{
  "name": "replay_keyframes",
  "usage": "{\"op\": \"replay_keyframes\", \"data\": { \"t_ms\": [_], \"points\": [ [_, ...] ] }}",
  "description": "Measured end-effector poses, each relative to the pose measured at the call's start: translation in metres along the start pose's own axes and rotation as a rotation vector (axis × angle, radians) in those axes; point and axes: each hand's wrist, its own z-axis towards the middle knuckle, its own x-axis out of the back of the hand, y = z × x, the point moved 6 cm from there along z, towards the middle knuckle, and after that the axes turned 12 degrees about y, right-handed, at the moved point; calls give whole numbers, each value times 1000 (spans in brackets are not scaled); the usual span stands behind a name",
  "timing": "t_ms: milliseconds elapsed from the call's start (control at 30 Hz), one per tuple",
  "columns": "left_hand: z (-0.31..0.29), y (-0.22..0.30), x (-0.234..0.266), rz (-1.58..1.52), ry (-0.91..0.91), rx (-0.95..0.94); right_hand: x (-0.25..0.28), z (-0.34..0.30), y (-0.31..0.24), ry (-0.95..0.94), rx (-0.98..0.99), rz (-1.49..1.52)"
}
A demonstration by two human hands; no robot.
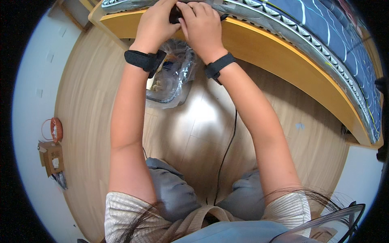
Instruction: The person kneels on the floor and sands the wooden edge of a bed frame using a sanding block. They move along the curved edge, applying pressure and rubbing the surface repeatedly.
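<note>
Both my hands are together at the top of the head view, over the edge of the bed. My left hand (157, 23) curls its fingers and thumb around a small black object (175, 15), mostly hidden by the hands, so its kind cannot be made out. My right hand (202, 28) presses its bent fingers and thumb on the same object from the other side. A dark tip (223, 17) pokes out beyond the right hand; whether it belongs to that object cannot be told. Each wrist wears a black strap.
Below my hands stands a bin lined with a clear plastic bag (184, 77), with rubbish inside. A bed's wooden side board (275, 52) curves along the right. A black cable (229, 148) runs across the wooden floor. A red basket (56, 129) and cardboard box (52, 156) sit by the left wall.
</note>
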Motion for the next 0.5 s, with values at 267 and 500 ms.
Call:
{"op": "replay_keyframes", "data": {
  "t_ms": [267,500],
  "points": [
    [-17,2,-18,72,142,-50,19,-14,15,14,120,-67],
    [-17,51,-36,13,192,-97,65,-19,39,-48,152,-125]
  ]
}}
